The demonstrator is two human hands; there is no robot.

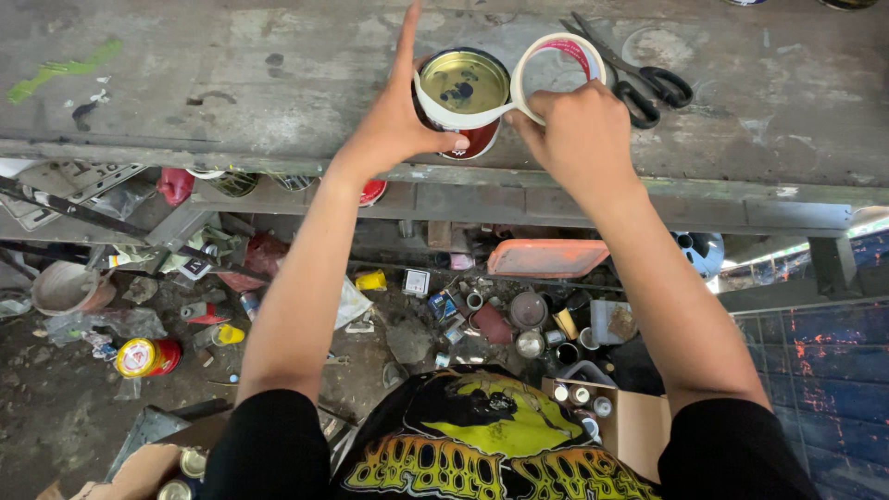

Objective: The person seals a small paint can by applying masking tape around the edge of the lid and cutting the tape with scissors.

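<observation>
- Leftmost, left hand [394, 125]: grips the side of a red tin can [460, 102] on the workbench [231, 83], index finger raised.
- Centre, tape strip: wrapped around the can's rim.
- Right hand [579, 130]: grasps the tape roll [558, 69].
- Far right: scissors [639, 79], just beside the roll.

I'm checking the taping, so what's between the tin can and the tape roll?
In the head view, a strip of pale tape spans from the tape roll in the right hand onto the tin can, steadied by the left hand.
</observation>
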